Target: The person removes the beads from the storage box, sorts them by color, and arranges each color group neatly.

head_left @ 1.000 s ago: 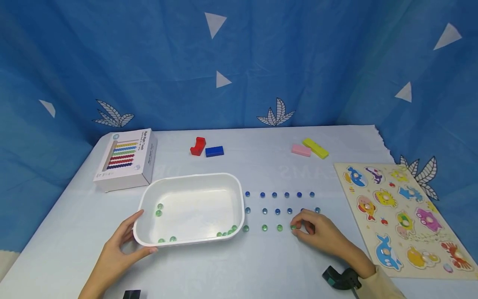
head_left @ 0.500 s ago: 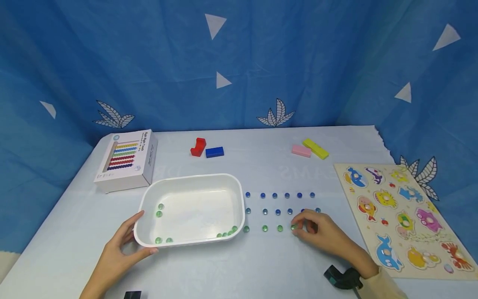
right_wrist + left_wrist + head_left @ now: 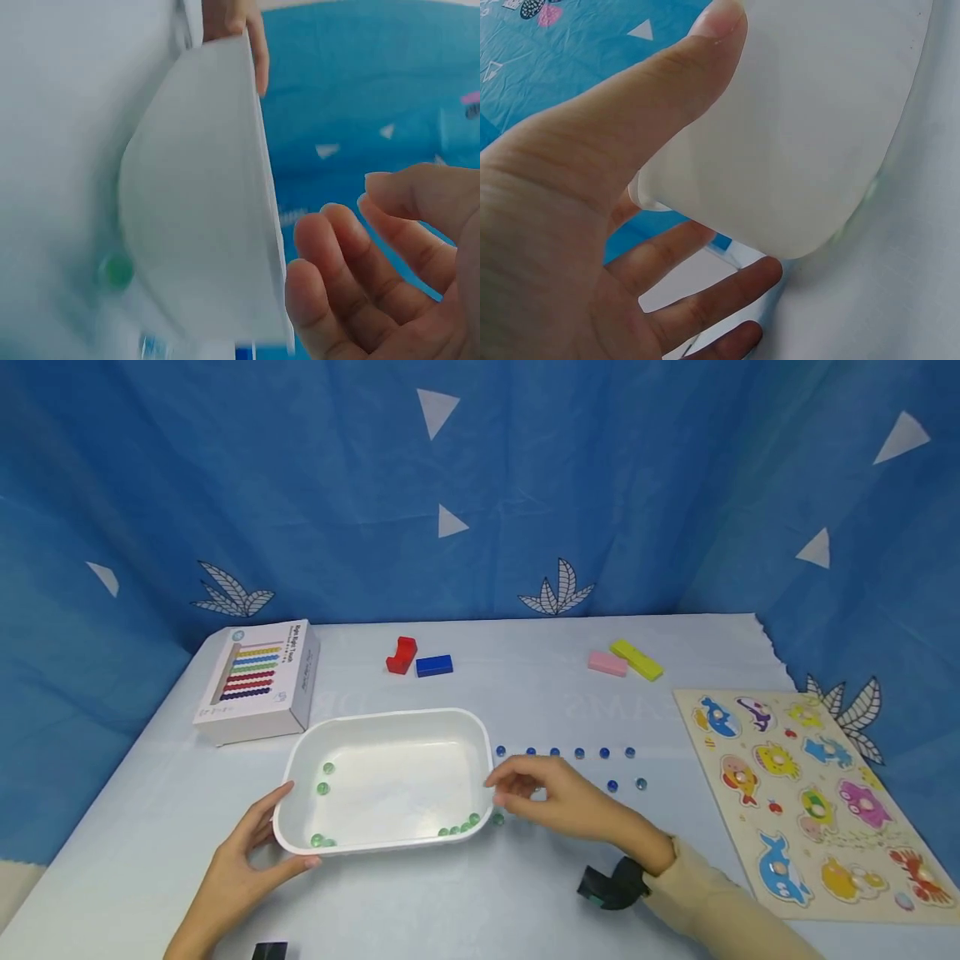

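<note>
My left hand holds the near-left corner of a white tray, thumb along the near side and fingers around the left end. Several green marbles lie inside, some at the left end, others at the near-right corner. My right hand hovers at the tray's right rim, fingers loosely bent. In the right wrist view, nothing sits between thumb and fingers. Beneath that hand one green marble shows on the table; others of its row are hidden. Blue marbles form a row behind, and paler ones are partly covered.
A boxed bead abacus stands left of the tray. Red, blue, pink and yellow blocks lie toward the back. A sea-animal puzzle board lies at the right.
My right hand has left the fourth green marble and moved left to the tray's right rim. Two marbles at the tray's near-left have rolled left. The left hand stays on the tray.
</note>
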### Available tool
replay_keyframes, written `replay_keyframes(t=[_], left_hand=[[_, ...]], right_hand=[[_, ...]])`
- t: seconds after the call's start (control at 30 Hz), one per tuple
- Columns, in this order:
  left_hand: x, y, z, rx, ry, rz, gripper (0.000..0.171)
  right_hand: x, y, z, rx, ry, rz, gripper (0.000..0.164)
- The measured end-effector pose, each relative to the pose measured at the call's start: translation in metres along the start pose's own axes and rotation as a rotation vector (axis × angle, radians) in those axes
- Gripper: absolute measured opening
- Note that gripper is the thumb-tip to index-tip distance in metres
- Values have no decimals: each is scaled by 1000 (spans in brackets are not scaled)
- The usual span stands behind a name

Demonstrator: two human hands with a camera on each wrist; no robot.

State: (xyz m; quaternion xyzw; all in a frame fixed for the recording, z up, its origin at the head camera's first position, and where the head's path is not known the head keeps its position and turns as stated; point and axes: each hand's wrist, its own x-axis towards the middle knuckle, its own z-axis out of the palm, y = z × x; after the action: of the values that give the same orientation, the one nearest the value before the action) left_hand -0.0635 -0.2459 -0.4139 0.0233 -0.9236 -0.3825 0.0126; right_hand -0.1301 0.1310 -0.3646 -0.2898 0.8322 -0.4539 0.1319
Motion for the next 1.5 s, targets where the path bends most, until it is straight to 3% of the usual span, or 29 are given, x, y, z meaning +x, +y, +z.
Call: replay_keyframes(t=[0.17, 0.3, 0.5, 0.6, 0.77, 0.97, 1.1, 1.27, 1.5], left_hand=[[0, 0, 1, -6, 2, 1, 91], [-1, 1, 1, 7, 3, -4, 91], [0, 2, 0, -18, -7, -19, 91], [-1, 1, -1, -40, -8, -20, 91], [0, 1, 0, -33, -11, -20, 92], [0, 1, 0, -24, -4, -23, 92], [0, 1, 0, -4, -3, -14, 91], [0, 1, 1, -14, -5, -18, 91], [0, 1, 0, -50, -10, -12, 92]], right_hand=[[43, -19, 24, -89, -99, -8, 22], [67, -25, 39, -198, -156, 54, 23], [83, -32, 52, -342, -313, 256, 21], [86, -33, 58, -397, -404, 261, 15], [89, -25, 64, -285, -498, 192, 5], [94, -14, 61, -40, -622, 87, 15], [95, -12, 58, 53, -657, 69, 19], [92, -15, 52, 83, -598, 37, 15], [84, -21, 32, 212, -405, -10, 19]])
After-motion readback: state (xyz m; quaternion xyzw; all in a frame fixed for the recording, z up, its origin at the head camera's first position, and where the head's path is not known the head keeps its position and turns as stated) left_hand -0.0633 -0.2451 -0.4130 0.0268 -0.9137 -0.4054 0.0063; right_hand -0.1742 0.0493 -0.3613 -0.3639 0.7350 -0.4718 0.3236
